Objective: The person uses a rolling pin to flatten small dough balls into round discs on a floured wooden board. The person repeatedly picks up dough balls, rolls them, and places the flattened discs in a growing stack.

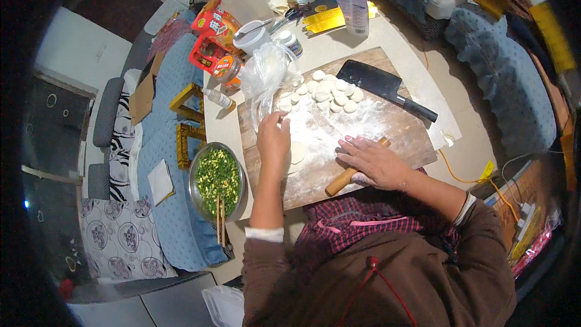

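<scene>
On a floured wooden board point(404, 131), my right hand point(374, 161) lies spread, palm down, over a wooden rolling pin point(340, 182). My left hand point(274, 138) is at the board's left part, its fingertips close together beside small dough pieces; whether it pinches anything is hidden. Flat dough rounds point(297, 153) lie just right of my left wrist. A pile of small floured dough pieces point(323, 92) sits at the back of the board. Behind it rests a black cleaver point(370, 79), its handle towards the right. A clear plastic bag point(265, 75) touches the board's back left.
Left of the board stands a metal bowl point(217, 181) of chopped greens and yellow bits, with wooden chopsticks point(220, 220). A small bottle point(220, 99), a jar point(227, 70), a white tub point(252, 38) and a pouch point(354, 11) stand farther back. A sofa point(165, 154) is at left.
</scene>
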Available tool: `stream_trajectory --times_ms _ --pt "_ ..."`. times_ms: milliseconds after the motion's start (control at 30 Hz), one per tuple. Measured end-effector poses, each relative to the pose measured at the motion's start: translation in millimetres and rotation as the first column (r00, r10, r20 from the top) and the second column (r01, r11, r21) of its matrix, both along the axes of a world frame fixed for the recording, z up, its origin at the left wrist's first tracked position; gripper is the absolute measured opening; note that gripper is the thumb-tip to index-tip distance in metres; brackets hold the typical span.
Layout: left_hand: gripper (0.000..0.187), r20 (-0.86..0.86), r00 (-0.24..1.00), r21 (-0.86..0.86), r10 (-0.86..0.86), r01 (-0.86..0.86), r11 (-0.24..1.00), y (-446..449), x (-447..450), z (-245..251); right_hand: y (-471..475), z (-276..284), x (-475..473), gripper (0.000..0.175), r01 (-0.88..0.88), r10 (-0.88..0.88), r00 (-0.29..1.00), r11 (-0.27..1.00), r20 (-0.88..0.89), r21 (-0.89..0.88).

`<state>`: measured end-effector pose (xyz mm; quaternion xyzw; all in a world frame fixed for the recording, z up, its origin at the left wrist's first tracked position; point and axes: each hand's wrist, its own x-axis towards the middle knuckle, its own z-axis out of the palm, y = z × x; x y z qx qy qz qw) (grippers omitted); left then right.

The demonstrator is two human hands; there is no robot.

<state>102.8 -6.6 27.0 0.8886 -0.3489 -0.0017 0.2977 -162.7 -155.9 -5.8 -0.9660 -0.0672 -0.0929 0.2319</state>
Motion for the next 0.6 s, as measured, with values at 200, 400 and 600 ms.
stream_trajectory --times_ms 200,400,600 --pt "0.039 0.309 0.934 0.184 -0.18 0.127 0.975 -55 54 -34 2 -9 -2 0.05 -0.032 0.03 0.999 0.999 0.04 0.038" --pt "0.039 0.323 0.893 0.224 -0.313 0.249 0.942 -60 57 -32 0 -21 -6 0.046 -0.012 0.008 0.996 0.999 0.087 0.045" --pt "0.035 -0.15 0.894 -0.079 -0.422 0.415 0.906 -37 -8 -29 -10 -19 -14 0.043 0.054 -0.059 0.993 0.997 0.099 0.051"
